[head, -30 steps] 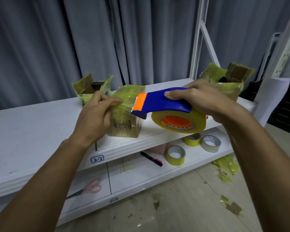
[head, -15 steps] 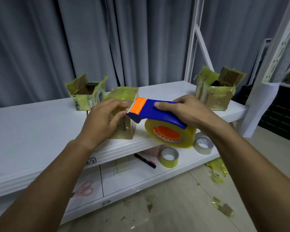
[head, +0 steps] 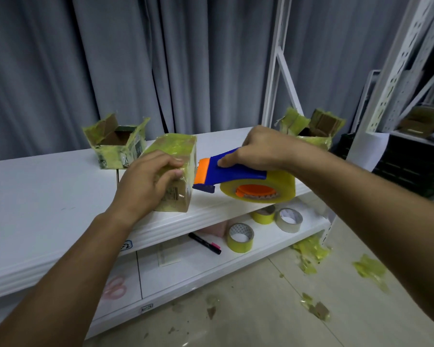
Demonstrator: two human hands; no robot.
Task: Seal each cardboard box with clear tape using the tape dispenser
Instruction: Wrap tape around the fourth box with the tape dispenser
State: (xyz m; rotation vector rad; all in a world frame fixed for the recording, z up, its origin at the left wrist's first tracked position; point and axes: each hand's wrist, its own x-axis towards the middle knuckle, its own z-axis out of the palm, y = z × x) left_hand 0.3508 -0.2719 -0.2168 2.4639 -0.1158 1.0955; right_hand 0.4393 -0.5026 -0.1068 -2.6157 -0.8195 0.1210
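A small cardboard box point(head: 177, 149) wrapped in yellowish tape stands on the white shelf point(head: 48, 196), flaps closed. My left hand point(head: 148, 181) grips its near top edge and side. My right hand point(head: 258, 149) holds the blue and orange tape dispenser point(head: 226, 171) with its yellowish clear roll point(head: 283, 184). The dispenser's orange blade end sits just right of the box's upper right edge. An open taped box point(head: 115, 144) stands behind on the left, and another open box point(head: 311, 128) at the right end is partly hidden by my right arm.
On the lower shelf lie three tape rolls point(head: 240, 237), a black marker point(head: 204, 242) and pink-handled scissors point(head: 114, 288). Torn yellow tape scraps point(head: 311, 251) litter the floor at the right. A white metal rack point(head: 396, 71) stands at the right, grey curtains behind.
The dispenser has drawn a little away from the box to the right and tilted more level. My left hand has kept its grip on the box.
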